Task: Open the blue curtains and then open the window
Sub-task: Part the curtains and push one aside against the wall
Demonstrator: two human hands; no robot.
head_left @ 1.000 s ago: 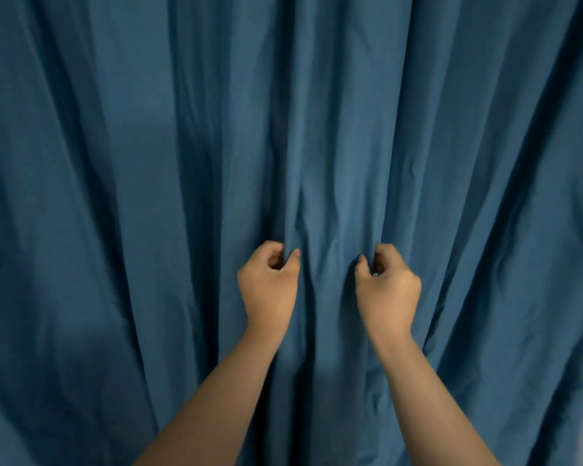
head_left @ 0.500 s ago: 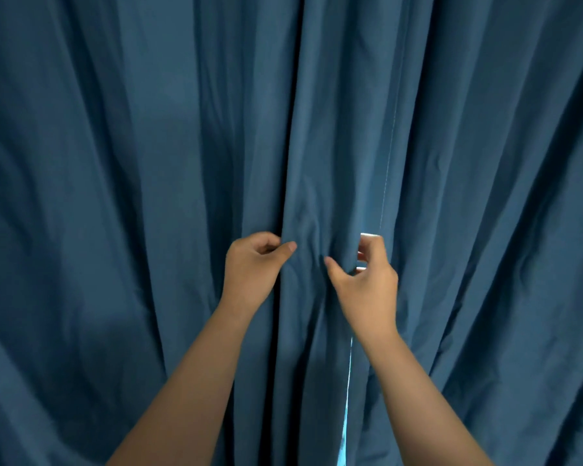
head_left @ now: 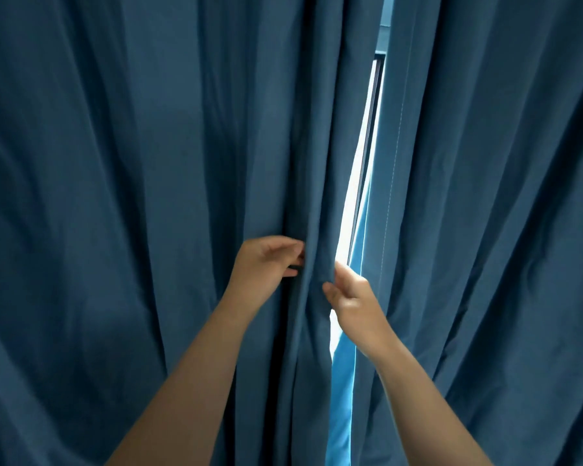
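The blue curtains (head_left: 148, 196) hang across the window (head_left: 359, 183), which shows only as a bright sliver between them. The left grip (head_left: 266, 264) pinches a fold; the right grip (head_left: 354, 301) pinches the hem beside the sliver. Cloth judged soft, light, yielding; best taken at the meeting edges.

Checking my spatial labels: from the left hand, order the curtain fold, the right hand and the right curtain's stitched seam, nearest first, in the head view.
1. curtain fold: gripped by the left hand.
2. right hand: just right, slightly lower.
3. stitched seam: farther right, beyond the bright gap.
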